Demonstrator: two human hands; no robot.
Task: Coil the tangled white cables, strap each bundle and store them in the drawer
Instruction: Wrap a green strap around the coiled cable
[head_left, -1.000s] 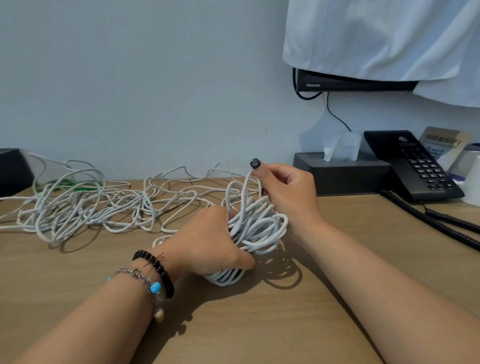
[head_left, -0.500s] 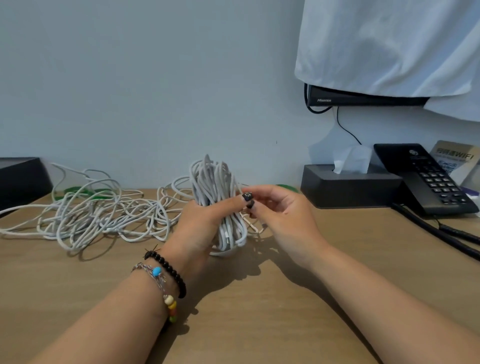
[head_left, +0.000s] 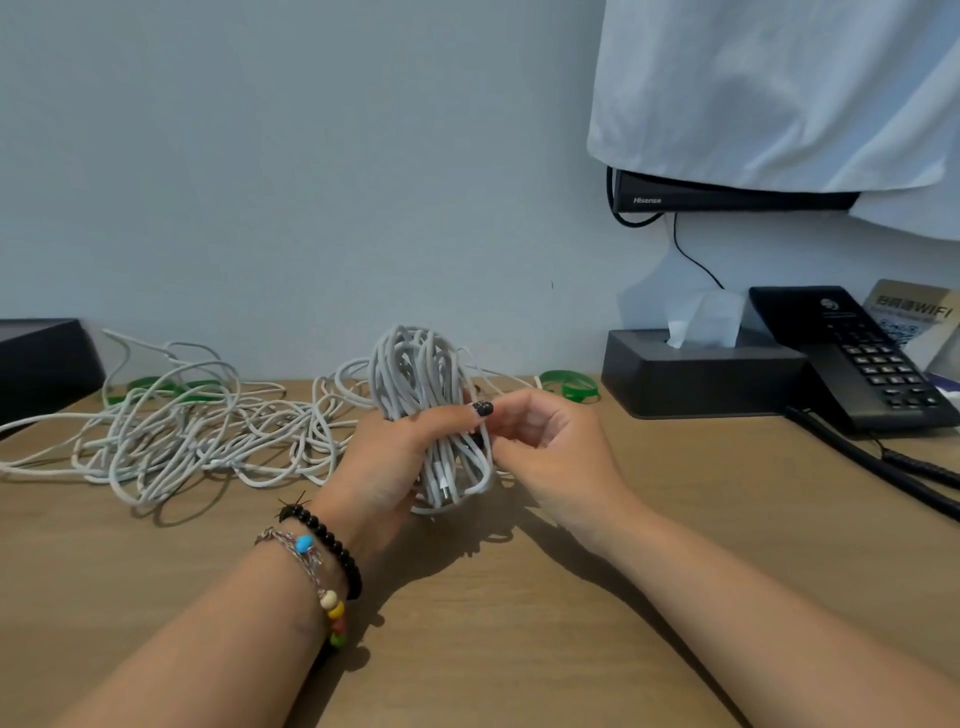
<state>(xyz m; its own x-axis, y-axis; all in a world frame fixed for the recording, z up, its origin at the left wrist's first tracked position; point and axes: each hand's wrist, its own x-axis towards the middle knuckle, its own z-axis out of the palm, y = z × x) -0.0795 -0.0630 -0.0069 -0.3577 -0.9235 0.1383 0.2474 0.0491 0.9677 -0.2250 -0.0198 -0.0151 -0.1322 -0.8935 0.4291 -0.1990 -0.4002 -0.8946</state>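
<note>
Table (head_left: 519, 649) fills the whole lower half of the frame, plain wood, and most of the job is still sprawled across it: the tangled white cables (head_left: 171, 441) sit in a loose heap at middle left, running back to the wall. So I'd say we're only on bundle one, at the point between coiling and strapping. That coiled bundle (head_left: 421, 384) stands upright dead centre, folded into a long skein with its top loops poking above the hands and its bottom loop resting on or just over the wood, can't tell which. Next move, as I read it, is getting a strap round the middle without letting the loops spring apart, and there are green straps (head_left: 569, 384) lying right of the bundle by the wall, plus more green ones (head_left: 150, 387) behind the tangle at left. No drawer anywhere in view, so storing is a way off. Left hand (head_left: 379, 462) is wrapped round the waist of the bundle, fingers curled tight across the front. Right hand (head_left: 545, 441) is half curled just beside it, fingertips at the bundle's right edge, looks like pinching a strand or the loose end, though what exactly it's got is hidden behind the fingers.
</note>
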